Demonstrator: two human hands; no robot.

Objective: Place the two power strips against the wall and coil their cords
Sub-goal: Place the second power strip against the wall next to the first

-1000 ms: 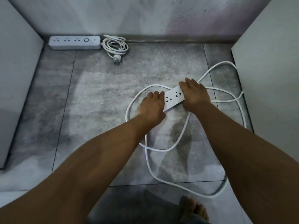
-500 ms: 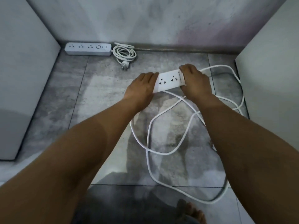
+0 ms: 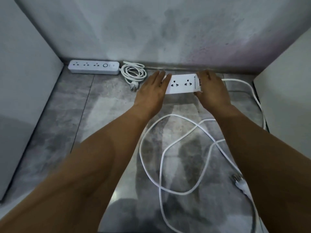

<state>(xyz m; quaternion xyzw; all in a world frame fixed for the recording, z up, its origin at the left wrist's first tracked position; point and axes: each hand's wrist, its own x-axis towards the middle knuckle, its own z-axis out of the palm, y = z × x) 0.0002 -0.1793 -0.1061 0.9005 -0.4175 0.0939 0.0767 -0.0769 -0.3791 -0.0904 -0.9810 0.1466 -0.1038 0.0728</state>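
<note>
A white power strip [image 3: 182,84] is held near the base of the back wall [image 3: 151,31], tilted up toward me. My left hand [image 3: 153,89] grips its left end and my right hand [image 3: 211,89] grips its right end. Its long white cord [image 3: 161,158] trails behind in loose loops across the grey floor tiles, ending in a plug [image 3: 239,182] by my right forearm. A second power strip [image 3: 93,67] lies flat against the wall at the far left, with its cord coiled [image 3: 133,72] beside it.
White panels stand on both sides: one on the left [image 3: 25,81] and one on the right [image 3: 286,81], closing in the tiled floor [image 3: 101,115]. A metal skirting strip [image 3: 176,67] runs along the wall's foot.
Both hands have carried the power strip forward from the middle of the floor to just in front of the wall. Its cord has dragged along and its loops have shifted.
</note>
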